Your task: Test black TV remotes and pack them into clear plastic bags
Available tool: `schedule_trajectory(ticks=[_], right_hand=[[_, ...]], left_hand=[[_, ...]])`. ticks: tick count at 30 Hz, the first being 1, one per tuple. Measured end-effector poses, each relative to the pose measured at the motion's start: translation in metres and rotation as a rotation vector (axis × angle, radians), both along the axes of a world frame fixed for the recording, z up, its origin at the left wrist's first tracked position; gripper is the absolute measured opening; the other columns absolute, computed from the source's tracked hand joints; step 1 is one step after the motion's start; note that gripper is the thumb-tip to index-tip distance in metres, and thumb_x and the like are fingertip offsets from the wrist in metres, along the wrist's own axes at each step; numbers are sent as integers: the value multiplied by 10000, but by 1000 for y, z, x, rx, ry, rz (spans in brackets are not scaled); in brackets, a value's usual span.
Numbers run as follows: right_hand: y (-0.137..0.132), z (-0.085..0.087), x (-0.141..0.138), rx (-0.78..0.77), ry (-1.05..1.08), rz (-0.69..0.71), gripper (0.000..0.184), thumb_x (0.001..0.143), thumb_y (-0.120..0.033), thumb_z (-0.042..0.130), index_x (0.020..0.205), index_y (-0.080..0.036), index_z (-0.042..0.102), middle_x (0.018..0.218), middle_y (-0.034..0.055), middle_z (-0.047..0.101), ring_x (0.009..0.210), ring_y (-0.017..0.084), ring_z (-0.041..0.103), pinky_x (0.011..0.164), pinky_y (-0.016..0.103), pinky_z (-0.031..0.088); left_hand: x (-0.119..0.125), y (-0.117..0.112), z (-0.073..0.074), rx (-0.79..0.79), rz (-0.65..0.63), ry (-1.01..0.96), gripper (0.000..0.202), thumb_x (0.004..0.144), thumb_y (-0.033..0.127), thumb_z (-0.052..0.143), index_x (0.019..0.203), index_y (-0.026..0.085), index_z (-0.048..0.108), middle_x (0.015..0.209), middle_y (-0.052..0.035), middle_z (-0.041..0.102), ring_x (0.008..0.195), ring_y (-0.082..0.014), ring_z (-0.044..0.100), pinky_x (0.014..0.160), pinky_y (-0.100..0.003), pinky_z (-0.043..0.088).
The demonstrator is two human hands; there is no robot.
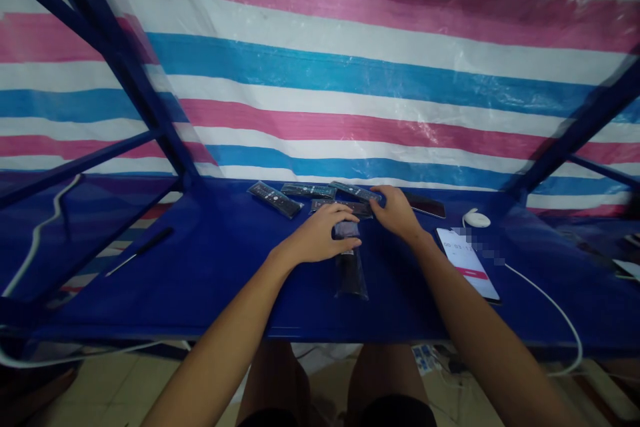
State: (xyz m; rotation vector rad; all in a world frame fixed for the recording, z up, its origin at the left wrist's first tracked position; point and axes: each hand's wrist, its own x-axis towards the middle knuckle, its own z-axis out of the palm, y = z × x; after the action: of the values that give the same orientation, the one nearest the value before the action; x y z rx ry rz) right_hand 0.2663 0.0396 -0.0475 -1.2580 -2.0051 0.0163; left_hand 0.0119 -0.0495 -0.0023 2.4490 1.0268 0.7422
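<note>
In the head view, our left hand arches over the upper end of a bagged item, thumb and fingertips parted wide with part of the clear plastic showing between them; the rest of the item runs from below that hand toward us, flat on the tabletop. Our right hand is at the near end of a wrapped remote, beyond the left hand and to its right; we cannot tell whether its fingers close on it. Another wrapped remote lies just past the left fingertips, and two more, a tilted remote and a crosswise remote, sit farther off to that hand's upper left. The loose film looks slippery, so we probably do best to pinch the hard body rather than the sleeve, steady the bagged item lightly, and lift clear of the neighbouring remotes so that their edges don't catch.
</note>
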Motion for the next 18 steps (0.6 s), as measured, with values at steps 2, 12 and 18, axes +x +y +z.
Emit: schedule_trajectory(ticks=[2, 12, 18], right_hand=[[3, -6, -4, -28, 17, 24, 422, 910, -272, 607, 1300, -122, 662, 1289, 175, 716, 1222, 330, 646, 1103, 474, 467], [16, -14, 1, -186, 174, -70, 480, 887, -295, 641, 1338, -134, 606, 1292, 187, 699, 1195, 318, 663, 1072, 494, 493], [9, 7, 6, -77, 452, -136, 543, 873, -468, 648, 1289, -121, 617, 1172, 185, 712, 969, 284, 693, 891, 450, 576]], left_hand=[[8, -12, 5, 44, -9, 68, 434, 947, 502, 682, 1282, 227, 696, 1451, -109, 589, 1380, -293, 511, 1175, -463, 386], [27, -68, -11, 64, -82, 339, 542, 859, 383, 723, 1378, 239, 660, 1609, -129, 453, 1560, -363, 277, 1272, -566, 241], [-11, -52, -6, 50, -66, 392, 698, 757, 42, 581, 1420, 256, 625, 1642, -65, 432, 1568, -290, 291, 1299, -522, 207]])
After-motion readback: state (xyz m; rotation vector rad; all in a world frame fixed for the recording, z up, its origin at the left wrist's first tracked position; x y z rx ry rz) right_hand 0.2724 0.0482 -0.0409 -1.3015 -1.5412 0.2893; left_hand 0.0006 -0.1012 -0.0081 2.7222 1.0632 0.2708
